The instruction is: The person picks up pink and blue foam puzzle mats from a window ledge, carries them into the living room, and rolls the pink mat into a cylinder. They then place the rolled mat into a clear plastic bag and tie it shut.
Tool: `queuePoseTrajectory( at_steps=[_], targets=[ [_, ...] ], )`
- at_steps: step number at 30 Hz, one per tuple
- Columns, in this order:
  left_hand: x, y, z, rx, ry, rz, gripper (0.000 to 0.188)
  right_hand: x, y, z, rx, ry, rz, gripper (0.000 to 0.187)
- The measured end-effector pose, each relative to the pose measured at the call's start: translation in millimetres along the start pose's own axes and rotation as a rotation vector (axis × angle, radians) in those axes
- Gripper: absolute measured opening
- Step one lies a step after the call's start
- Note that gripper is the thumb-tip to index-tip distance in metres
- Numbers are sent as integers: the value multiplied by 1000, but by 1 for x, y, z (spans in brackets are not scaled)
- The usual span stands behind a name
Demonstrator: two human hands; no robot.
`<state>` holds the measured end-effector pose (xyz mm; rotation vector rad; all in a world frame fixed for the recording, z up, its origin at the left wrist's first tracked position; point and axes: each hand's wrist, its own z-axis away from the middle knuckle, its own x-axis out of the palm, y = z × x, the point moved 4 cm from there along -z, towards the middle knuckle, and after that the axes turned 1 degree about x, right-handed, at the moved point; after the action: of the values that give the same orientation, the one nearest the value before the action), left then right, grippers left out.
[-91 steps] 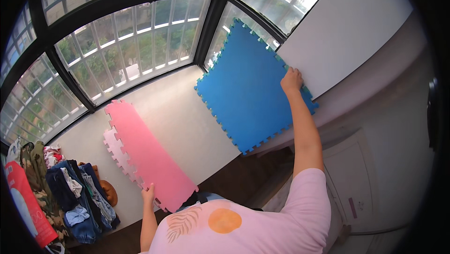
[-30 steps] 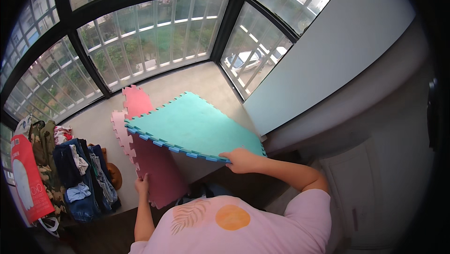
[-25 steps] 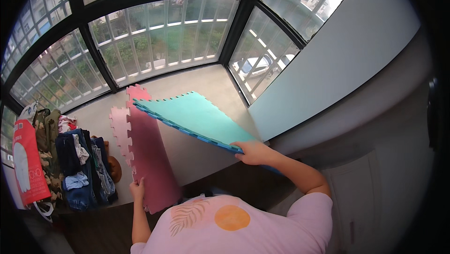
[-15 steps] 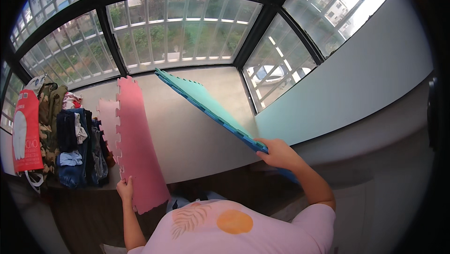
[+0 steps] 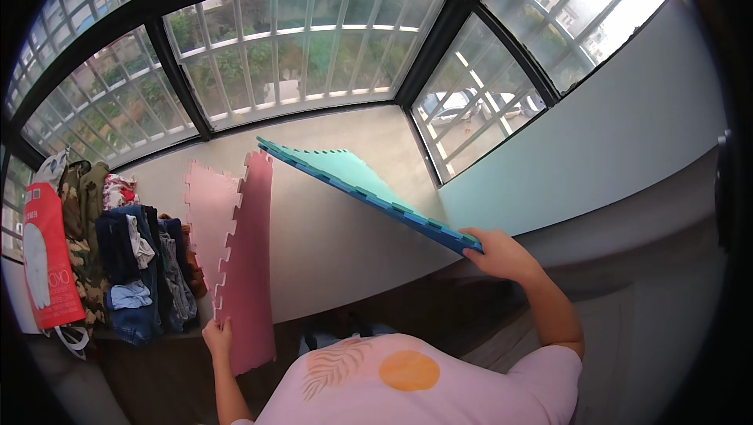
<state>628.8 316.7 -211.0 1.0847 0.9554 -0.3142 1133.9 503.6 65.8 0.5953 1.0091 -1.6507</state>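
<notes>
Both hands pinch foam over the counter [image 5: 329,268]: the left hand [image 5: 218,337] the toothed side of the pink foam [image 5: 252,268], the right hand [image 5: 500,254] the near end of the blue-green foam [image 5: 362,179]. That piece, blue face showing three seconds ago, is now nearly edge-on, its far tip beside the pink; seemingly, it is being turned over.
</notes>
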Motion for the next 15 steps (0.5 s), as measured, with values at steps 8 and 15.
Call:
queuePoseTrajectory(
  at_steps=[8,15],
  targets=[
    [-53,-38,71,-107,-212,79,26,-65,-5,10,-103,399,35,30],
    [-122,-33,190,-235,-252,-301,29,-113,-11,48,-274,420,-24,29]
  ],
)
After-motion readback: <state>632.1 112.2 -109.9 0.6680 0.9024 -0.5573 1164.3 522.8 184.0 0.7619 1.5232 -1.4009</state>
